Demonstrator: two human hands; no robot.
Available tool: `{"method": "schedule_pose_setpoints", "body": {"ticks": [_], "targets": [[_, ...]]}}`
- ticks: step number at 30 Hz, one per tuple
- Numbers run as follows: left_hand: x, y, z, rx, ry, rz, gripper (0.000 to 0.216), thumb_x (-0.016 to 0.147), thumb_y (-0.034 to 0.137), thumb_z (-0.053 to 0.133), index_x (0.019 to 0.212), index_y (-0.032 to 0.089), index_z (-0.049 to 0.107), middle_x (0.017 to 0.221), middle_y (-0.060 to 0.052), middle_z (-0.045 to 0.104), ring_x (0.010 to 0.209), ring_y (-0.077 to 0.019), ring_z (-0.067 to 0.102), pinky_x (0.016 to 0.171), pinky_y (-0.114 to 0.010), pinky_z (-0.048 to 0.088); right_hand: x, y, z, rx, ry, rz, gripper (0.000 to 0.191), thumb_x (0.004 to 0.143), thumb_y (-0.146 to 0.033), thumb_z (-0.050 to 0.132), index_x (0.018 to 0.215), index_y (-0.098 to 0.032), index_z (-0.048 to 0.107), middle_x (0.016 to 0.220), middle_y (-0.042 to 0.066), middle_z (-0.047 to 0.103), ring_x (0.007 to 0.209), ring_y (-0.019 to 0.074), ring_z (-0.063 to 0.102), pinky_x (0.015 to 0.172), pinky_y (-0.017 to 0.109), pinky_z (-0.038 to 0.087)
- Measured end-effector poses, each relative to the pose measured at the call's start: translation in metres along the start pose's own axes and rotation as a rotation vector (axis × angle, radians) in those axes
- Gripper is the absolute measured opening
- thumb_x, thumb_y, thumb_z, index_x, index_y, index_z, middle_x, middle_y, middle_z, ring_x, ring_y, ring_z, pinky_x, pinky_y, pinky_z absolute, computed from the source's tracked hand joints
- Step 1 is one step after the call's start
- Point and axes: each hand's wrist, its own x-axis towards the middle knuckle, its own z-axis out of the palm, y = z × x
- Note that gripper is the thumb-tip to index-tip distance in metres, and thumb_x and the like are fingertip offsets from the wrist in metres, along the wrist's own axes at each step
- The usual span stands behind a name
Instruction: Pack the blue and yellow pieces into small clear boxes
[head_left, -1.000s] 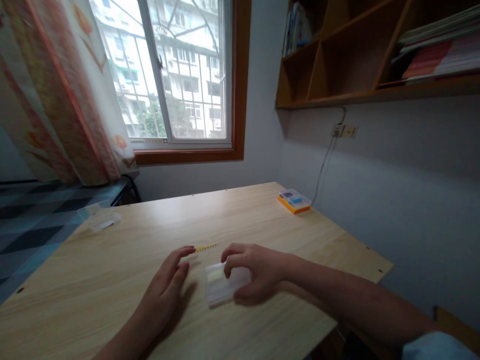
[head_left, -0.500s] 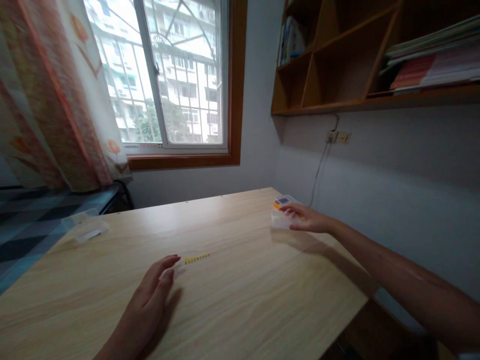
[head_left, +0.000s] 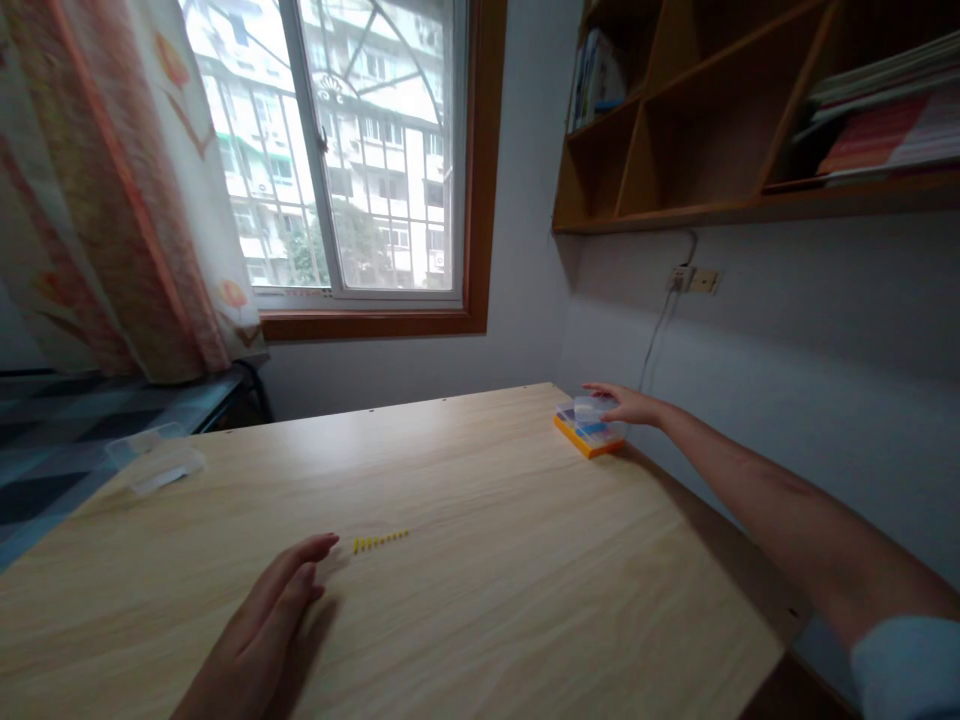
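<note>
My right hand (head_left: 628, 404) is stretched out to the far right corner of the wooden desk (head_left: 480, 600), its fingers resting on a small clear plastic box (head_left: 589, 407) that sits on top of an orange-based compartment box (head_left: 589, 434). My left hand (head_left: 259, 625) lies flat and open on the desk near its front edge, holding nothing. Just past its fingertips lies a short row of small yellow beads (head_left: 380, 541).
A clear plastic container with its lid (head_left: 154, 462) lies at the desk's far left edge. A window (head_left: 352, 150) with a patterned curtain (head_left: 112, 190) is behind the desk. A wooden wall shelf (head_left: 750, 110) with books hangs above the right side, over a wall socket with cable (head_left: 690, 280).
My right hand carried the small clear box from the desk's front middle to the far right corner and set it on the orange box. The left hand stayed flat on the desk.
</note>
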Motion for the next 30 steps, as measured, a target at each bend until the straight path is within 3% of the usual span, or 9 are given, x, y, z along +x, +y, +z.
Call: {"method": "schedule_pose_setpoints", "body": {"ticks": [6,12,17,23,30], "targets": [[-0.002,-0.011,0.001,-0.027,-0.023,-0.061,0.066,0.089,0.080,0.042,0.119,0.028,0.069,0.132,-0.008,0.069,0.112,-0.0336,0.070,0.095,-0.047,0.060,0.017,0.015,0.005,0.004,-0.026,0.006,0.089,0.069,-0.013,0.079,0.152,-0.015,0.046,0.141,0.018,0.055,0.136,0.0329,0.048,0.116,0.047,0.040],[0.000,-0.026,0.002,-0.038,-0.033,-0.082,0.069,0.088,0.081,0.043,0.122,0.027,0.068,0.135,-0.009,0.067,0.118,-0.0340,0.067,0.104,-0.051,0.054,0.029,0.019,0.007,0.004,-0.043,-0.003,0.048,0.095,-0.029,0.070,0.139,-0.018,0.056,0.141,0.013,0.056,0.132,0.0312,0.053,0.111,0.056,0.043],[0.002,-0.025,0.000,0.004,-0.010,-0.023,0.066,0.088,0.080,0.043,0.118,0.027,0.070,0.131,-0.009,0.070,0.126,-0.0344,0.063,0.106,-0.051,0.052,0.035,0.014,0.010,0.029,-0.052,-0.034,0.040,0.099,-0.033,0.066,0.135,-0.018,0.059,0.141,0.012,0.056,0.128,0.0293,0.056,0.108,0.054,0.048],[0.002,-0.030,-0.001,0.032,0.002,-0.017,0.064,0.089,0.077,0.044,0.120,0.028,0.071,0.131,-0.009,0.070,0.124,-0.0344,0.065,0.107,-0.052,0.051,0.037,0.010,0.018,0.062,-0.087,-0.031,0.047,0.095,-0.028,0.071,0.139,-0.017,0.058,0.130,0.012,0.065,0.112,0.0257,0.067,0.098,0.049,0.056],[0.004,-0.029,0.000,0.023,-0.011,-0.029,0.066,0.087,0.079,0.045,0.119,0.028,0.071,0.132,-0.009,0.070,0.127,-0.0344,0.062,0.114,-0.054,0.043,0.033,0.006,0.021,-0.013,-0.053,-0.062,0.080,0.067,-0.009,0.070,0.146,-0.018,0.056,0.120,0.010,0.073,0.103,0.0266,0.072,0.092,0.040,0.060]]}}
